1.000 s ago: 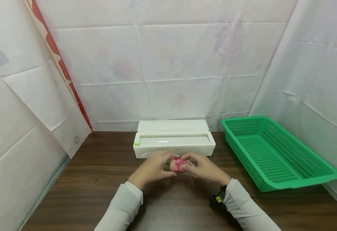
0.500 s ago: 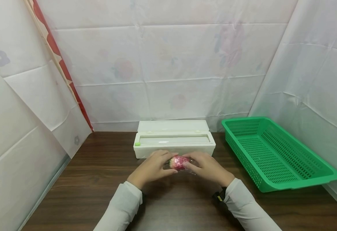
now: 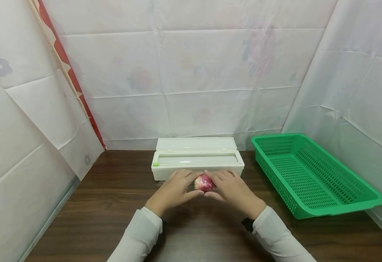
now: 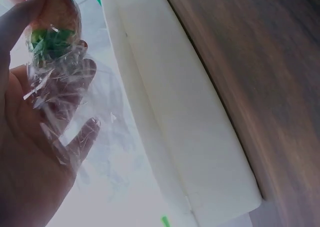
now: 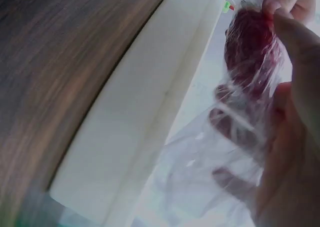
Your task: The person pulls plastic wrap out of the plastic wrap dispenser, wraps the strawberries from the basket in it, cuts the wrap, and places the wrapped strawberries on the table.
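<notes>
A small pink-red fruit [image 3: 205,183], pale at one end, is wrapped in clear cling film. Green leaves [image 4: 52,39] show at its pale end in the left wrist view. My left hand [image 3: 174,191] holds that end between thumb and fingers. On the other side, my right hand [image 3: 233,190] pinches the red end, its thumb close to the left thumb. Loose cling film [image 5: 200,157] spreads across the right fingers, and crumpled film [image 4: 62,87] lies against the left fingers. The fruit's exact kind is unclear.
Just behind the hands stands a white cling film dispenser box [image 3: 197,172], its lid [image 3: 195,143] raised and a green slider [image 3: 156,164] at the left. A green plastic basket [image 3: 295,212] sits on the right of the dark wooden table [image 3: 96,207]. Pale sheets [image 3: 194,65] hang around it.
The right hand has shifted its grip: its thumb has moved off the front of the fruit to beneath it, beside the left thumb. More of the fruit's red end shows.
</notes>
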Demonstrator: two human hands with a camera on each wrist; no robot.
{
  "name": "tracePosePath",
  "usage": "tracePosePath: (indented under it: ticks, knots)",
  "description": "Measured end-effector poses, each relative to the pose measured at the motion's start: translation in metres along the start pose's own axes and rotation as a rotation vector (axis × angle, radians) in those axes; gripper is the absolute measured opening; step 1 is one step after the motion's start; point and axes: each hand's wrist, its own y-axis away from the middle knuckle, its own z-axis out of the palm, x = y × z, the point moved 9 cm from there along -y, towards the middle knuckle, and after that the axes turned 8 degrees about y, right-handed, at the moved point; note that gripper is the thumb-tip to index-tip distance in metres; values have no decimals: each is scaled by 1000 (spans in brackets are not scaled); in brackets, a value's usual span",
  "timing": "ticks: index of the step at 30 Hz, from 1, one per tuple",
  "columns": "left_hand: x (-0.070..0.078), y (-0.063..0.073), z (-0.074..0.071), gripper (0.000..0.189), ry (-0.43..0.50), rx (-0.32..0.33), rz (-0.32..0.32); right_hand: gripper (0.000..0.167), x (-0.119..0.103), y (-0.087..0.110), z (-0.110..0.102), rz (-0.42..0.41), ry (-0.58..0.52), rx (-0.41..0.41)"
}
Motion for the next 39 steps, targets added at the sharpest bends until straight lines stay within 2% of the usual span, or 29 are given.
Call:
tracePosePath:
  ticks: [4, 8, 12, 16, 20, 25, 29, 33, 36, 39]
  knots:
    - [3, -2, 0, 57, -41, 14, 21, 66, -6, 1, 0, -1, 93, 20]
    - [4, -4, 0, 54, -55, 33, 34, 51, -6, 3, 2, 47, 116, 32]
    - [5, -4, -3, 53, -33, 65, 41, 38, -3, 3, 5, 106, 140, 68]
    - [6, -4, -10, 52, 32, 115, 44, 31, 3, 2, 4, 166, 125, 141]
    - [8, -5, -17, 52, 144, 155, 49, 28, 7, 0, -2, 216, 25, 234]
    - [9, -5, -22, 52, 292, 191, 53, 28, 12, 0, -5, 275, -191, 304]
    - [11, -5, -24, 53, 348, 224, 67, 26, 17, 1, 1, 337, -468, 291]
    - [10, -6, -23, 54, 346, 244, 55, 27, 18, 1, 10, 375, -697, 223]
    - [9, -7, -22, 55, 338, 252, 32, 31, 16, 1, 14, 374, -719, 177]
    - [10, -7, -22, 56, 329, 269, 14, 36, 12, 0, 15, 352, -636, 150]
